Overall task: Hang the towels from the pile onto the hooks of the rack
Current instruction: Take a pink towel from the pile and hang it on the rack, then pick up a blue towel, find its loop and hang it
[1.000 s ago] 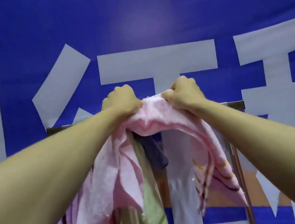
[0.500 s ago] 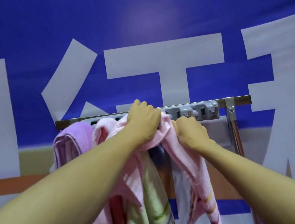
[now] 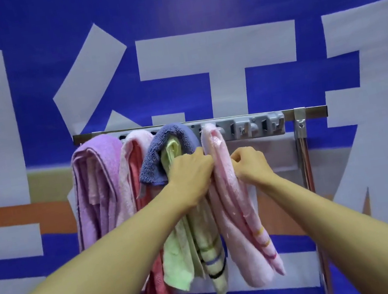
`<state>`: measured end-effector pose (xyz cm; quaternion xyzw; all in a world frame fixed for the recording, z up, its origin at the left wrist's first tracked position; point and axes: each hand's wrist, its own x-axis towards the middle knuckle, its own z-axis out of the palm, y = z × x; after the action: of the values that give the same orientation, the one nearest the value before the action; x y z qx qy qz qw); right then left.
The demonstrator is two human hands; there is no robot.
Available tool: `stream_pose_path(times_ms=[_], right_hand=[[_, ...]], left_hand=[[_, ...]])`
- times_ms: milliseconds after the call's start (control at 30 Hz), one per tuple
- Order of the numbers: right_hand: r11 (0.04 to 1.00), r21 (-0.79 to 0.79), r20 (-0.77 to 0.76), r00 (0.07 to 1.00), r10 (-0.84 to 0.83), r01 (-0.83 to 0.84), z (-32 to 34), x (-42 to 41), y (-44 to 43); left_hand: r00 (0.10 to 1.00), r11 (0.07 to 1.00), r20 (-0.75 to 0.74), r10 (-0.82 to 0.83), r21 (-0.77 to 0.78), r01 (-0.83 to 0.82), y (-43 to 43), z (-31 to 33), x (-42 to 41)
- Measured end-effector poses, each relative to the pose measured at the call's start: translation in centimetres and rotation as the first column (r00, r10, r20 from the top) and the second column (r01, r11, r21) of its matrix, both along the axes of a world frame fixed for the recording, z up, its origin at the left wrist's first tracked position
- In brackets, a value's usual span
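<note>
Step in hand: the pink striped towel (image 3: 233, 207) is draped over a hook of the rack (image 3: 253, 127) and is judged to be getting its final settling.
Towel position: it hangs folded just right of the green towel (image 3: 179, 247) and the blue towel (image 3: 161, 144), with both halves trailing down.
Left hand (image 3: 190, 175): it is clenched on the towel's left fold, knuckles pressed against the cloth.
Right hand (image 3: 251, 163): the towel's right edge is pinched between curled fingers and thumb.
Next move: both grips would need to be loosened gently so that the drape is not dragged off, and another towel then fetched.
Free hooks: several bare ones are seen to the right.
Hidden: the hook under the pink towel is covered, and the left fingertips are buried in the fold.
Out of view: the pile is not shown, so the count of remaining towels cannot be told.
</note>
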<state>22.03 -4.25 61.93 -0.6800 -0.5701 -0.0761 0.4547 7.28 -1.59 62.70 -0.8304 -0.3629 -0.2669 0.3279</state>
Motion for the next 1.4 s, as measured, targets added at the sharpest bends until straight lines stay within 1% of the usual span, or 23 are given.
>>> stream_pose_path(times_ms=[67, 133, 167, 233, 333, 400, 533, 600, 633, 700, 800, 933, 1000, 1067, 1200, 1267, 1300, 1333, 1400], right_hand=[[0.998, 0.066, -0.030, 1.000, 0.006, -0.004, -0.6, -0.2, -0.4], [0.996, 0.087, -0.031, 1.000, 0.002, 0.001, -1.4, -0.6, -0.6], [0.996, 0.087, -0.017, 1.000, 0.003, -0.002, -1.5, -0.7, -0.7], [0.998, 0.062, 0.001, 1.000, 0.012, -0.012, -2.1, -1.5, -1.3], [0.999, 0.019, -0.007, 0.999, 0.034, -0.034, -3.2, -2.5, -2.3], [0.999, -0.014, -0.014, 0.999, 0.035, -0.036, -4.0, -3.1, -3.3], [0.998, -0.055, -0.024, 1.000, 0.004, -0.005, -5.8, -4.2, -5.4], [0.997, -0.081, -0.045, 0.999, -0.001, -0.003, -7.3, -4.8, -6.9], [0.994, -0.105, -0.046, 0.999, -0.004, -0.001, -8.1, -5.2, -7.7], [0.987, -0.163, -0.031, 1.000, -0.002, -0.003, -10.4, -6.1, -9.7], [0.963, -0.266, -0.057, 0.998, 0.032, -0.046, -14.5, -7.3, -12.5], [0.906, -0.401, -0.188, 0.980, 0.065, -0.137, -21.2, -8.3, -14.8], [0.859, -0.474, -0.277, 0.959, 0.065, -0.195, -25.2, -8.5, -15.6], [0.808, -0.536, -0.336, 0.940, 0.062, -0.245, -28.7, -8.4, -16.2], [0.731, -0.603, -0.441, 0.897, 0.029, -0.321, -35.5, -8.0, -16.1], [0.696, -0.632, -0.469, 0.883, 0.006, -0.340, -38.5, -7.5, -15.4], [0.672, -0.652, -0.485, 0.874, -0.014, -0.351, -40.9, -7.0, -15.1], [0.671, -0.651, -0.481, 0.877, -0.004, -0.355, -41.3, -7.1, -15.0], [0.636, -0.684, -0.468, 0.884, -0.007, -0.357, -43.8, -6.9, -14.9]], left_hand=[[0.988, 0.995, 0.145, -0.056, -0.077, 0.067, 0.1, -1.2, -0.7], [0.945, 0.969, 0.298, -0.135, -0.158, 0.188, 0.4, -2.6, -1.2], [0.905, 0.944, 0.385, -0.179, -0.190, 0.268, 0.6, -3.1, -1.4], [0.815, 0.883, 0.538, -0.214, -0.250, 0.397, 0.5, -4.5, -1.9], [0.711, 0.803, 0.673, -0.205, -0.299, 0.515, -0.6, -7.1, -2.4], [0.650, 0.729, 0.740, -0.172, -0.348, 0.589, -1.8, -8.9, -3.1], [0.547, 0.587, 0.836, -0.036, -0.425, 0.688, -3.7, -11.7, -5.0], [0.486, 0.493, 0.873, 0.045, -0.442, 0.750, -5.3, -13.6, -6.0], [0.472, 0.445, 0.878, 0.078, -0.454, 0.772, -6.1, -14.6, -6.3], [0.490, 0.373, 0.865, 0.112, -0.494, 0.786, -7.9, -17.1, -7.5], [0.563, 0.321, 0.814, 0.141, -0.576, 0.752, -9.9, -20.5, -9.6], [0.691, 0.270, 0.707, 0.150, -0.701, 0.660, -12.2, -25.1, -12.1], [0.771, 0.239, 0.624, 0.128, -0.774, 0.587, -13.1, -28.0, -13.1], [0.828, 0.214, 0.549, 0.114, -0.828, 0.519, -13.1, -30.5, -13.8], [0.876, 0.126, 0.461, 0.139, -0.886, 0.446, -12.0, -35.8, -13.8], [0.899, 0.096, 0.417, 0.134, -0.908, 0.407, -11.3, -38.5, -13.1], [0.911, 0.066, 0.391, 0.134, -0.920, 0.386, -11.1, -40.7, -12.4], [0.916, 0.068, 0.377, 0.133, -0.926, 0.371, -11.1, -41.2, -12.4], [0.937, 0.014, 0.324, 0.129, -0.945, 0.325, -11.1, -44.0, -11.6]])
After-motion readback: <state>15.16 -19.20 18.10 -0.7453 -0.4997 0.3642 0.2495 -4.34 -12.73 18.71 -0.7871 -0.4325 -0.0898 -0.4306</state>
